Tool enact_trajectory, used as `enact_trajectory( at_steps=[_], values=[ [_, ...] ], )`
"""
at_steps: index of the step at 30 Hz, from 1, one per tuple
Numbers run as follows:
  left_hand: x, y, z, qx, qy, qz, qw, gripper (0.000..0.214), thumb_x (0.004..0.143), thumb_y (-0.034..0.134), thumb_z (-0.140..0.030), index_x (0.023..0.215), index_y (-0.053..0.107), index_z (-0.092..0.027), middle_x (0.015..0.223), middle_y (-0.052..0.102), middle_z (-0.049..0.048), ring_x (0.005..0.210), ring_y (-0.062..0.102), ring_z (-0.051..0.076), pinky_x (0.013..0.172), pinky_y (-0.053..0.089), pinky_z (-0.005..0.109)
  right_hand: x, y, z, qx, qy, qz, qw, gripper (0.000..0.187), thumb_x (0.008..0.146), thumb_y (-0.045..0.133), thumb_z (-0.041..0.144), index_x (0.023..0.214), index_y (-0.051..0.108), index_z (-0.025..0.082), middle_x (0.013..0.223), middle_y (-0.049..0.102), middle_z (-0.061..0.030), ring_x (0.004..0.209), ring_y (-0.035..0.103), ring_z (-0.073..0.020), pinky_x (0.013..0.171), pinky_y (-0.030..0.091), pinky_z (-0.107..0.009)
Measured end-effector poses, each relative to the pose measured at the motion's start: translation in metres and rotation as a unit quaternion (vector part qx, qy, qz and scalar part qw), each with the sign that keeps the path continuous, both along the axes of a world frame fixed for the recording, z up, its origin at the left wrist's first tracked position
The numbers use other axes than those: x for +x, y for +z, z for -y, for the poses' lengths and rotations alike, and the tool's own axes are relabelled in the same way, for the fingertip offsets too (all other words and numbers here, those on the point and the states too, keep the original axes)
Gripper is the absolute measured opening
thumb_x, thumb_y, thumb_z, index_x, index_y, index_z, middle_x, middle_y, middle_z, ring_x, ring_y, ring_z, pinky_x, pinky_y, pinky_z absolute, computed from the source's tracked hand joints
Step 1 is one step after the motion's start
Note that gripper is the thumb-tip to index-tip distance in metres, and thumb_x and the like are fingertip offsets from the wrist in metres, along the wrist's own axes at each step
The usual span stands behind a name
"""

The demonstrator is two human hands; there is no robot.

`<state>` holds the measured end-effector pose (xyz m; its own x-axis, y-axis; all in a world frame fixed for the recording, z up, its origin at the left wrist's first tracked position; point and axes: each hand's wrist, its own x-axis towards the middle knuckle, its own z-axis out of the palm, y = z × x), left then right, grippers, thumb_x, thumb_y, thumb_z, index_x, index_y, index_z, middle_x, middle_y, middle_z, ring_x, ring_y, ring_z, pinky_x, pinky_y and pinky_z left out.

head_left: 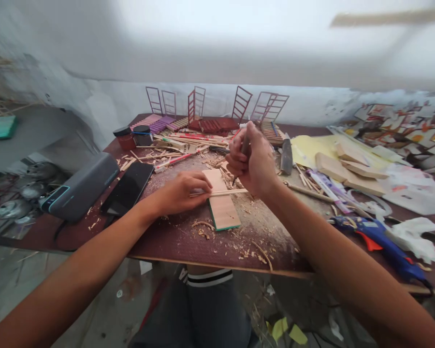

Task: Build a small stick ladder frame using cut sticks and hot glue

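Note:
My left hand (184,194) is closed, its fingertips pressing a thin wooden stick (229,192) crosswise onto a small wooden board (224,215) with a green edge. The stick sticks out to the right, over the board and past it. Above and right of the board, my right hand (253,162) is raised in a fist around a slim pointed tool (245,144) with a brown handle. Its dark tip points down near the stick; the fingers hide much of the tool. Wood shavings (203,233) lie around the board.
At the back stand several small ladder-like frames (242,102). Left are two jars (125,138), a black phone (128,188) and a dark speaker-like box (81,186). A broad blade (286,155), wood blocks (348,169) and a blue glue gun (384,244) lie right.

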<state>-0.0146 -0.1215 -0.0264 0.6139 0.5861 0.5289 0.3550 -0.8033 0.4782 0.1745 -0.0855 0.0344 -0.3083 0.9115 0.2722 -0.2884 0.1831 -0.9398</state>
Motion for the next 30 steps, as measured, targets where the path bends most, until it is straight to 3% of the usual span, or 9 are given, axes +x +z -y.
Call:
enact_trajectory(
  at_steps=[7, 20, 25, 30],
  values=[
    [0.004, 0.002, -0.001, -0.014, 0.003, 0.002, 1.0, 0.012, 0.094, 0.063, -0.018, 0.095, 0.075, -0.016, 0.1, 0.076, 0.0102, 0.092, 0.071, 0.018, 0.084, 0.056, 0.034, -0.001, -0.014, 0.003, -0.025, 0.06, -0.006, 0.998, 0.064, 0.079, 0.051, 0.088, 0.064, 0.04, 0.026, 0.045, 0.017, 0.01, 0.038, 0.013, -0.0091, 0.037, 0.012, -0.029],
    [0.01, 0.002, -0.003, -0.012, 0.006, -0.067, 0.998, 0.022, 0.099, 0.054, -0.019, 0.089, 0.073, -0.018, 0.097, 0.075, 0.01, 0.091, 0.066, 0.019, 0.086, 0.053, 0.036, -0.001, -0.017, 0.002, -0.035, 0.067, 0.021, 0.997, 0.061, 0.081, 0.05, 0.083, 0.062, 0.034, 0.027, 0.045, 0.018, 0.0088, 0.04, 0.015, -0.0104, 0.038, 0.016, -0.029],
    [0.012, 0.001, -0.003, -0.017, -0.001, -0.062, 0.998, 0.024, 0.1, 0.051, -0.019, 0.087, 0.071, -0.017, 0.095, 0.073, 0.0097, 0.089, 0.065, 0.018, 0.083, 0.052, 0.035, -0.001, -0.019, 0.001, -0.024, 0.097, 0.019, 0.995, 0.06, 0.08, 0.054, 0.082, 0.061, 0.037, 0.027, 0.044, 0.019, 0.0087, 0.039, 0.017, -0.01, 0.039, 0.016, -0.028],
    [0.012, -0.004, -0.003, -0.024, -0.003, -0.052, 0.998, 0.022, 0.098, 0.053, -0.018, 0.086, 0.071, -0.017, 0.094, 0.073, 0.0093, 0.089, 0.066, 0.018, 0.083, 0.053, 0.034, -0.004, -0.02, 0.002, -0.031, 0.072, 0.033, 0.996, 0.061, 0.079, 0.054, 0.083, 0.061, 0.037, 0.027, 0.044, 0.018, 0.0096, 0.039, 0.015, -0.0094, 0.039, 0.013, -0.029]
  ],
)
